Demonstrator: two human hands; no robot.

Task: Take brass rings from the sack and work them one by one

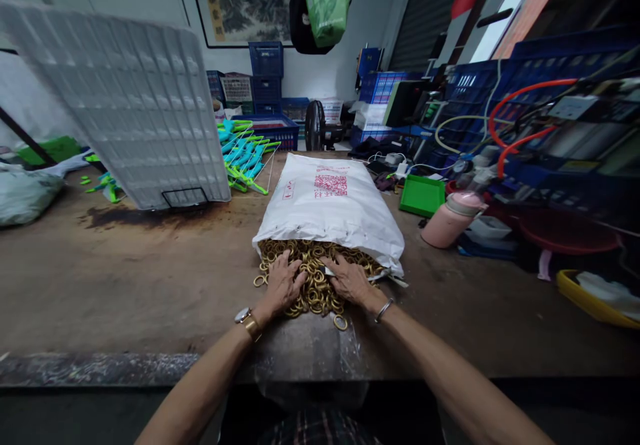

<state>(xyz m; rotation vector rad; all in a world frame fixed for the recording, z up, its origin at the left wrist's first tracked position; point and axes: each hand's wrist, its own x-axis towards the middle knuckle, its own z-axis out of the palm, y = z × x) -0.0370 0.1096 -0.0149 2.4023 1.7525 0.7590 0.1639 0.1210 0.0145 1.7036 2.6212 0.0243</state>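
A white sack with red print lies on the brown table, its open mouth toward me. Brass-coloured rings spill out of the mouth in a heap. On the left of the heap rests my left hand, fingers spread among the rings, a watch on its wrist. My right hand lies on the right side with its fingers apart, near a small white tag; a bangle is on that wrist. One loose ring sits at the near edge of the heap.
A ribbed translucent panel stands at the left, with green and teal plastic pieces behind it. To the right are a green tray, a pink bottle and a yellow tray. A fan stands behind the sack.
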